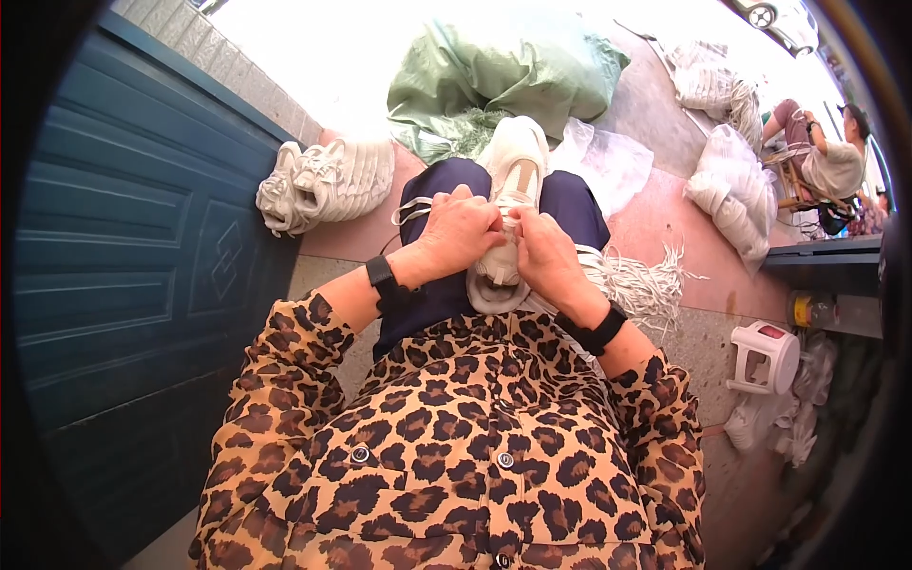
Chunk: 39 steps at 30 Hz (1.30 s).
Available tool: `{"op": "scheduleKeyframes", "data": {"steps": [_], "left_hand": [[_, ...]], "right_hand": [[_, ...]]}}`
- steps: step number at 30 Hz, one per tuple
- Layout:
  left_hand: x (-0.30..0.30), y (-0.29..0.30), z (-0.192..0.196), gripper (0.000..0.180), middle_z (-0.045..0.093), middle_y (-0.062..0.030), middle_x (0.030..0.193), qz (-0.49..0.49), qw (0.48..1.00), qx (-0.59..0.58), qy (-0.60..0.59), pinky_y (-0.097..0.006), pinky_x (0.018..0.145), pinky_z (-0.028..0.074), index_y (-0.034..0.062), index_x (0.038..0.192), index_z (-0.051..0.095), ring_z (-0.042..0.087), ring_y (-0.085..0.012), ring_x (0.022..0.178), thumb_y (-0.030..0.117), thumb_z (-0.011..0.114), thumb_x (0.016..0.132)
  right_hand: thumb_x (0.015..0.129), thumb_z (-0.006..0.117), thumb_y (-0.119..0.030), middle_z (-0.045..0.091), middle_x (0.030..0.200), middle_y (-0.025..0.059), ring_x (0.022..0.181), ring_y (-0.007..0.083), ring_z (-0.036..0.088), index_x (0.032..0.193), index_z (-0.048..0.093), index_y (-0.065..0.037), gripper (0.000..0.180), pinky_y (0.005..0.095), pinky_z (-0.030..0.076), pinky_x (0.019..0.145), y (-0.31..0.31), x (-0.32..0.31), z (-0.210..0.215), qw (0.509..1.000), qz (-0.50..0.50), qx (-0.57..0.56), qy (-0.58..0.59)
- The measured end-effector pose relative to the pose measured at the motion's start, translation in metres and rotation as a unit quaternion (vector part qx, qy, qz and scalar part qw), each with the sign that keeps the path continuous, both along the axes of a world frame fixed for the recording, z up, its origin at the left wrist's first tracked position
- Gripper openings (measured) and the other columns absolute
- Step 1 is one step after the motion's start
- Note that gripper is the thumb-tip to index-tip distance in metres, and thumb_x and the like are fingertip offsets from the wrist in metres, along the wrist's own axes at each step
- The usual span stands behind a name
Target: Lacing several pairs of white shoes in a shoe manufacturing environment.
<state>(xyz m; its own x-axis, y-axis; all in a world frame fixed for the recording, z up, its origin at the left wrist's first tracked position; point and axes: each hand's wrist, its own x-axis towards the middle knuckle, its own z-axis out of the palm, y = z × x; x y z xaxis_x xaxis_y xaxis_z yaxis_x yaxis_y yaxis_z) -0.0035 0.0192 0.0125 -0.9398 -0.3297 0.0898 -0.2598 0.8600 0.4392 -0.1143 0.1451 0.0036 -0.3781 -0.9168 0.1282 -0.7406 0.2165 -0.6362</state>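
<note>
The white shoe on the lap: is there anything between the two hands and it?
Nothing visible does. The left hand and the right hand already rest on the white shoe, their fingers closed on a white lace at its middle. The lace bundle lies apart, beside the right thigh.

My left hand (463, 231) and right hand (546, 255) covered the middle of the white sneaker (516, 161), so its lace holes were hidden and my fingertips could not be made out. A seated person (825, 161) near the rim was too small to tell apart clearly.
</note>
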Motion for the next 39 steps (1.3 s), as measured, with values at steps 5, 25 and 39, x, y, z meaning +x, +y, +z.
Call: {"op": "scheduleKeyframes", "data": {"steps": [5,25,39], "left_hand": [[-0.007,-0.004,0.013,0.011,0.059,-0.0041,0.079,-0.045,0.997,-0.017,-0.065,-0.039,0.074,0.037,0.0102,0.073,0.062,0.050,-0.0241,0.086,0.021,0.062,0.074],[0.005,-0.025,0.015,0.022,0.061,-0.0026,0.082,-0.012,0.835,0.542,-0.094,-0.021,0.070,0.043,-0.0029,0.101,0.058,0.055,-0.0065,0.076,0.012,0.057,0.085],[-0.016,-0.006,0.009,0.021,0.060,-0.0232,0.076,0.028,0.988,0.140,-0.062,-0.042,0.069,0.045,-0.0025,0.081,0.057,0.057,-0.0393,0.079,0.016,0.047,0.081]], "right_hand": [[0.073,0.053,-0.001,0.058,0.091,0.0167,0.092,0.0330,0.054,0.102,0.053,-0.003,0.030,0.0400,0.044,0.079,0.006,-0.006,0.009,0.998,0.030,-0.004,-0.056],[0.088,0.056,-0.017,0.056,0.068,-0.0016,0.061,0.0039,0.046,0.096,0.064,0.002,0.022,0.0182,0.037,0.054,0.035,-0.031,0.025,0.898,-0.112,-0.017,-0.425],[0.088,0.057,-0.015,0.056,0.069,-0.0022,0.063,0.0029,0.047,0.097,0.063,0.003,0.021,0.0175,0.037,0.056,0.021,-0.016,0.033,0.922,-0.025,-0.101,-0.372]]}}
